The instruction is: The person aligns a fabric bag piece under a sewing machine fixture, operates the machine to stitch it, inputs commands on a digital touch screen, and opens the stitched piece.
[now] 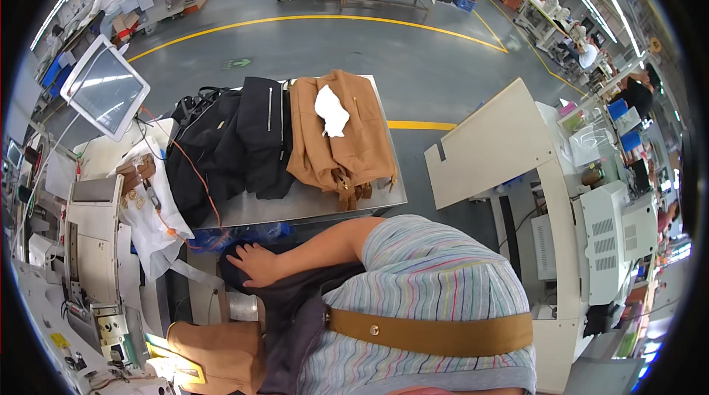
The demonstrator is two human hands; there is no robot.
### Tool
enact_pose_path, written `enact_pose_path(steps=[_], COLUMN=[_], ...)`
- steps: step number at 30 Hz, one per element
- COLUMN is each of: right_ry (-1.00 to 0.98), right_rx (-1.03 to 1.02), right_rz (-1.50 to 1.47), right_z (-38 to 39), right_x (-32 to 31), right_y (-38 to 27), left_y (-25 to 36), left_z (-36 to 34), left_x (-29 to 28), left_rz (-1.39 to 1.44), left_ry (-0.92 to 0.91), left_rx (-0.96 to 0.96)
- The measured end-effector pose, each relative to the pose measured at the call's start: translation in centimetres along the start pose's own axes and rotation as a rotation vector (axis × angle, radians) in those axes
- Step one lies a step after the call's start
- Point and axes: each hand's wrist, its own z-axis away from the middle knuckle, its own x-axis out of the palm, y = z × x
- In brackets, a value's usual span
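Note:
My right hand (255,265) lies palm down with its fingers spread on dark cloth (292,317) draped across my lap. It holds nothing that I can see. A tan bag piece (218,351) sits below it at the lower left, by the lit part of a sewing machine (111,336). A yellow-edged part (185,369) stands against that piece. Across my striped shirt runs a brown strap (443,332) with a metal stud. My left hand is out of view.
A metal-topped table (295,210) carries black bags (221,144) and tan bags (343,133) with a white scrap on top. A screen (109,86) stands at the left. To the right are a slanted board (491,148) and a white machine housing (605,232). People work farther off.

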Motion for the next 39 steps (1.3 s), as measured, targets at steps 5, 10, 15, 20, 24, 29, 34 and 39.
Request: enact_pose_path(steps=[5,10,15,20,24,29,34,39], right_ry=[-0.041,-0.150,-0.164,-0.158,-0.140,-0.143,-0.151,-0.151], right_rx=[0.020,0.057,0.061,0.072,0.060,0.061,0.059,0.072], right_rz=[-0.012,-0.033,-0.015,-0.035,-0.016,-0.007,-0.029,-0.041], right_z=[-0.1,0.2,0.4,0.7,0.6,0.5,0.7,0.9], right_x=[-0.2,-1.7,-1.9,-1.8,-1.8,-1.9,-1.9,-1.9], right_y=[0.3,0.4,0.5,0.5,0.1,-0.3,-0.3,-0.1], left_y=[0.3,1.5,3.9,5.1,4.8,3.8,3.1,3.9], left_z=[-1.3,-2.9,-4.9,-6.0,-6.7,-7.3,-7.8,-8.6], left_x=[1.0,2.8,5.5,7.3,7.7,7.2,6.8,6.9], left_rz=[0.008,0.034,0.086,0.131,0.148,0.149,0.147,0.151], left_ry=[-0.084,-0.166,-0.232,-0.270,-0.288,-0.294,-0.306,-0.327], left_rx=[0.055,0.115,0.171,0.182,0.170,0.143,0.122,0.127])
